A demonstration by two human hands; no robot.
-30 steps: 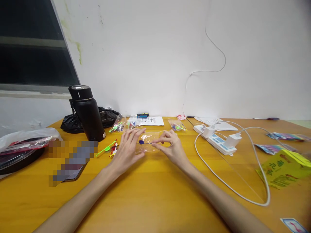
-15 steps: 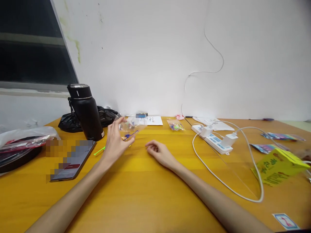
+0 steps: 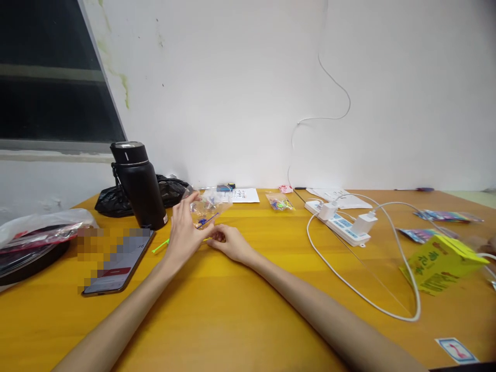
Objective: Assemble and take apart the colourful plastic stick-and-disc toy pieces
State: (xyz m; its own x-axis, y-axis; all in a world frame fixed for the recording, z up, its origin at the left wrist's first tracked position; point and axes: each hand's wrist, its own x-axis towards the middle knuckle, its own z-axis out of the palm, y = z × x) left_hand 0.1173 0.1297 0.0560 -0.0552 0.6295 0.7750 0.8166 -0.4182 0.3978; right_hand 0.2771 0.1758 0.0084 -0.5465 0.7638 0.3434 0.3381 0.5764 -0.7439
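Observation:
My left hand (image 3: pixel 183 232) holds up a small clear plastic bag (image 3: pixel 207 204) just above the yellow wooden table (image 3: pixel 240 310); a blue stick piece shows inside the bag. My right hand (image 3: pixel 228 243) rests on the table right beside the left, fingers curled in a pinch close to a small yellow piece, and what they grip is too small to tell. A green plastic stick (image 3: pixel 160 246) lies on the table just left of my left hand.
A black flask (image 3: pixel 140 185) and a black bag (image 3: pixel 112 199) stand at the back left, a phone (image 3: pixel 116 263) lies near them. A white power strip (image 3: pixel 343 225) with chargers and a looping cable (image 3: pixel 387 310) is to the right, next to a yellow packet (image 3: pixel 442 263).
My left hand lifted the clear bag off the table and moved it left. My right hand let go of the bag, dropped to the table, then slid left to meet the left hand.

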